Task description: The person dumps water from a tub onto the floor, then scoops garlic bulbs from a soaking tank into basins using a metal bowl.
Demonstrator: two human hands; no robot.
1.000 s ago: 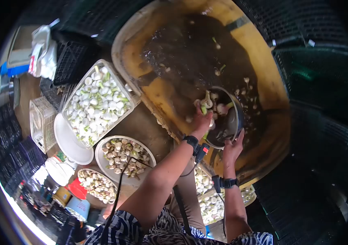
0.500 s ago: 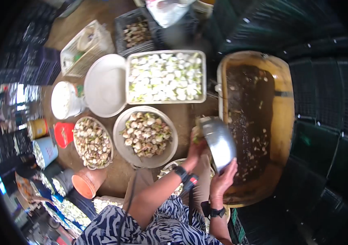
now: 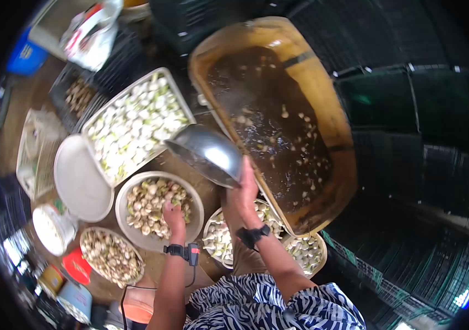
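A shiny metal bowl [image 3: 210,154] is gripped at its lower right rim by my right hand [image 3: 247,188]. It is tilted, with its rounded outside facing up and right, and its inside is mostly hidden. My left hand [image 3: 174,216] reaches into a round white basin of garlic bulbs [image 3: 149,206], over the right part of the heap. Its fingers are bent and blurred; whether they hold a bulb is too unclear. To the right stands a yellow tub [image 3: 342,165] of dark brown water with loose bulbs floating in it.
A rectangular tray of white peeled bulbs [image 3: 138,126] lies behind the basin. An empty-looking white basin [image 3: 83,179], an oval basin of bulbs [image 3: 112,257], a red scoop [image 3: 76,265] and a white bucket [image 3: 53,229] stand left. Two bulb-filled containers flank my legs.
The bowl has come out of the tub and over the floor between tub and tray, now tipped. My left hand has left the bowl and moved down to the garlic basin. The view has turned.
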